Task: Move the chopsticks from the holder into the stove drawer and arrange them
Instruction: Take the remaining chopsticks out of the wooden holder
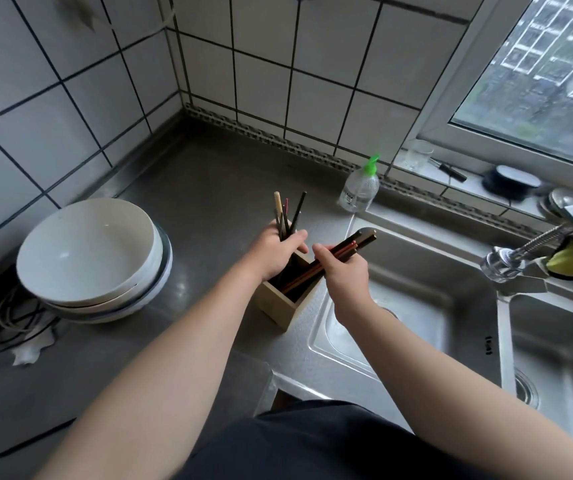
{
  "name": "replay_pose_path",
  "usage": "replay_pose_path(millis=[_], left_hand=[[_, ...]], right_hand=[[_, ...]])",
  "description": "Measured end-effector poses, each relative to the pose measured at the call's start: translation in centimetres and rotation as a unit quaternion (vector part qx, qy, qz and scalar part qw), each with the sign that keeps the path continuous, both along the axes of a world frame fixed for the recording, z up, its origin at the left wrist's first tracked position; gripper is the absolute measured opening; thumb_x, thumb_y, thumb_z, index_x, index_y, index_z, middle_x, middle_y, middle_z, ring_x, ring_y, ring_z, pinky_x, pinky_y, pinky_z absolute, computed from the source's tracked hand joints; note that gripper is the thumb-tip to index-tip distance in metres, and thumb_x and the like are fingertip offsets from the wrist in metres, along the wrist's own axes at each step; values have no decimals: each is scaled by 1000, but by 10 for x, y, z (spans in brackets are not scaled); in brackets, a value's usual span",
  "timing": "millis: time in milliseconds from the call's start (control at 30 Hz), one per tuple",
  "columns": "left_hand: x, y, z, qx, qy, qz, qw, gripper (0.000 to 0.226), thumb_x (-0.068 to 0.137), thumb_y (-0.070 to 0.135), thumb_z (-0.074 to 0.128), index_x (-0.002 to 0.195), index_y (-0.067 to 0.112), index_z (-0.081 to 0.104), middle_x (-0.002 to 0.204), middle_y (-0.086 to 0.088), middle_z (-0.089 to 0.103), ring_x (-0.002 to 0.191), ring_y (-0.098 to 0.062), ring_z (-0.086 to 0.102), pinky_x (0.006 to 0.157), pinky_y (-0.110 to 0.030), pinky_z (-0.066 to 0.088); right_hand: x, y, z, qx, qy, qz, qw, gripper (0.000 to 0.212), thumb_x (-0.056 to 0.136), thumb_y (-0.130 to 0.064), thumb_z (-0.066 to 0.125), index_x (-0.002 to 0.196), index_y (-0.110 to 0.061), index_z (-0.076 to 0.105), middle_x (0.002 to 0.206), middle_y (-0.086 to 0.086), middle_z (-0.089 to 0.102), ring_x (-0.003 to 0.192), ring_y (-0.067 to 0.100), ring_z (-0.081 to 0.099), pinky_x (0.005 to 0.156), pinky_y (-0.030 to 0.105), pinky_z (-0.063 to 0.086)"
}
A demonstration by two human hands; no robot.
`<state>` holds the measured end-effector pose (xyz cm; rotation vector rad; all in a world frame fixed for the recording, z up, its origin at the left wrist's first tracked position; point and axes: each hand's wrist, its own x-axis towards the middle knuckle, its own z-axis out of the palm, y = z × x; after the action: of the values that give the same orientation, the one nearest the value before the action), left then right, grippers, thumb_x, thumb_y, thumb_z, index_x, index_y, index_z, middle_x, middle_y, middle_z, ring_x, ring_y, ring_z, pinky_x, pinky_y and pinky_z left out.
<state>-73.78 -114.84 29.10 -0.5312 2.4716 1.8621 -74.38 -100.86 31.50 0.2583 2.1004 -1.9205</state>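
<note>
Chopsticks (278, 204) are clamped upright in the left hand (274, 252); a bundle (354, 244) slanting up out of the holder (274, 306) is clamped in the right hand (345, 275).

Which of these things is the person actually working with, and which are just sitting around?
In use: left hand gripping upright chopsticks; right hand holding slanted chopstick bundle; wooden holder.
Lying about: stacked bowls; soap bottle; sink; faucet; glass.

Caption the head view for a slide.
Left hand and right hand each grip chopsticks at the wooden holder beside the sink.
</note>
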Motion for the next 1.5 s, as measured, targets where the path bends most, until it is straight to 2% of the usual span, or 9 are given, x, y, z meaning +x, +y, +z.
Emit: replay_pose_path(millis=[133,233,400,533,700,967,1100,1400,1500], left_hand=[[-2,11,-1,-11,20,43,999,40,98,43,49,79,13,67,83,12,62,91,-11,60,88,-32,43],[-3,16,-3,5,31,82,996,41,100,41,45,76,16,67,84,5,69,85,-18,65,76,-27,45],[1,21,5,56,55,142,987,28,102,34,45,95,16,65,80,10,73,85,-11,68,70,-16,40],[7,20,14,81,84,160,980,26,103,30,45,101,15,66,87,14,75,92,-3,69,80,-16,43],[10,16,26,109,123,175,971,21,103,22,44,96,22,64,94,11,75,97,-7,71,97,-32,52],[18,16,51,100,135,176,970,21,105,23,43,95,28,61,96,22,70,98,2,68,90,-20,50],[23,13,64,107,164,195,961,20,104,21,43,96,25,61,102,14,72,99,0,69,90,-19,51],[52,-10,103,122,204,261,935,22,104,20,44,112,8,60,108,7,72,97,-2,70,78,-15,54],[70,-22,115,117,227,290,922,23,105,19,42,111,5,60,110,1,73,98,-6,71,82,-19,55]], right_hand=[[1,-3,0,19,15,-6,1000,25,94,-24,60,75,-12,69,81,5,70,77,13,61,69,20,46],[2,-6,2,0,29,-19,999,30,98,-23,53,74,-15,67,82,5,73,79,15,67,78,24,50],[-1,-10,11,-70,44,-74,994,29,100,-17,48,79,-8,66,80,7,73,84,21,71,84,31,55],[-7,-7,25,-124,49,-126,983,24,100,-16,48,90,-2,64,80,9,73,79,18,72,85,32,57],[-13,-3,38,-155,61,-151,974,20,99,-13,48,92,-3,65,87,12,74,87,26,73,88,35,58],[-17,3,58,-172,91,-148,970,18,98,-10,51,90,-5,66,89,13,74,88,28,74,89,39,58],[-17,5,73,-186,130,-128,965,20,100,-11,48,89,-5,64,92,19,73,91,35,72,89,44,58],[-6,0,112,-219,196,-54,954,23,102,-18,45,92,-8,63,93,17,74,89,30,74,86,43,58],[4,-10,122,-234,197,-20,952,23,103,-18,44,96,-6,62,97,19,73,92,28,73,87,41,58]])
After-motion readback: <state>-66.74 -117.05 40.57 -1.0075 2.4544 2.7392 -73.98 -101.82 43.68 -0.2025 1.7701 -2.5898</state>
